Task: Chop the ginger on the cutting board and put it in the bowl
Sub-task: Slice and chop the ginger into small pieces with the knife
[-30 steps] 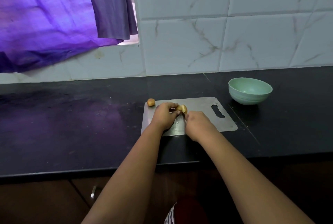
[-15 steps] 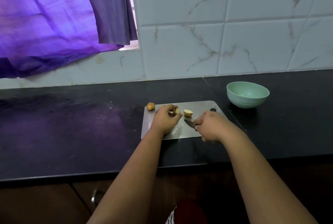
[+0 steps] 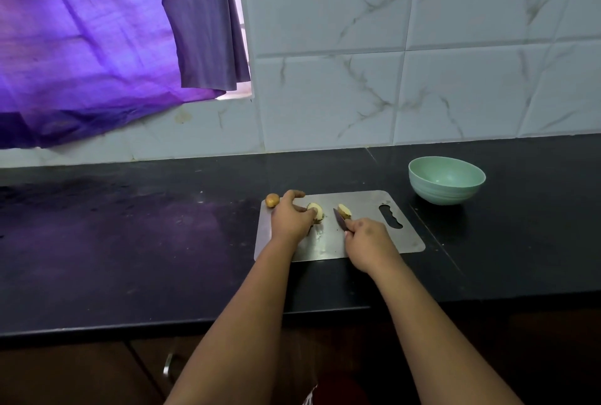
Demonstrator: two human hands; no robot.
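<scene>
Ginger lies in two cut pieces on the board [image 3: 367,235]: one [image 3: 316,210] pinched by the left hand [image 3: 292,217], one [image 3: 344,210] beside the knife [image 3: 340,219], which the right hand [image 3: 367,242] grips. Finer chopping remains, I judge; the bowl [image 3: 446,179] holds nothing.

The right hand [image 3: 367,242] hides the handle of the knife [image 3: 340,219] on the cutting board [image 3: 367,206] — only the dark blade shows — while the left hand [image 3: 292,217] covers the near part of the ginger piece [image 3: 316,210] beside it, and both forearms run off the bottom edge.
</scene>
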